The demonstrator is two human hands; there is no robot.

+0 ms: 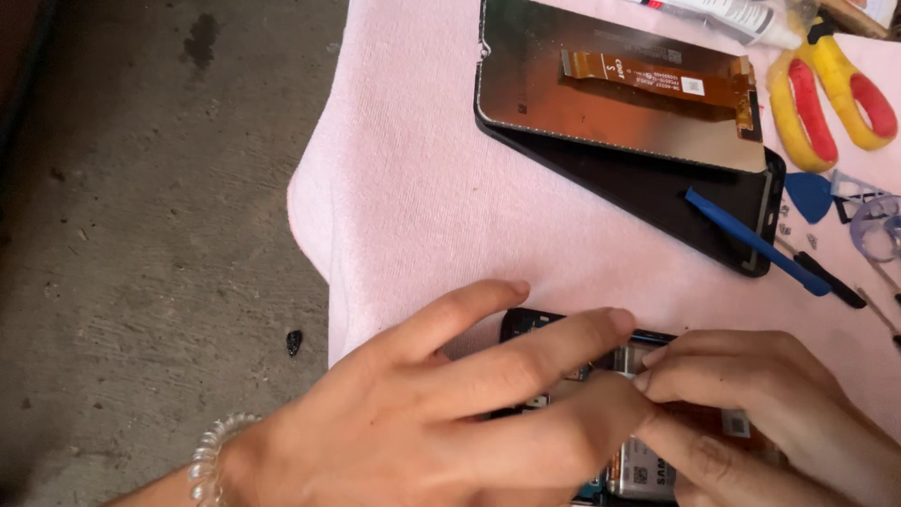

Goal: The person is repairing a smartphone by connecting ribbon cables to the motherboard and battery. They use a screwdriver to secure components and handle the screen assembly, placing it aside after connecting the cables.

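Teardown looks well along: the screen [601, 94] is already off and lies on the pink cloth [404, 188] up top, well apart from the hands. The phone [563, 376], opened, sits right under both. Left hand [450, 413] rests flat, fingers spread; right hand [751, 413] pinches something tiny inside, can't tell what.
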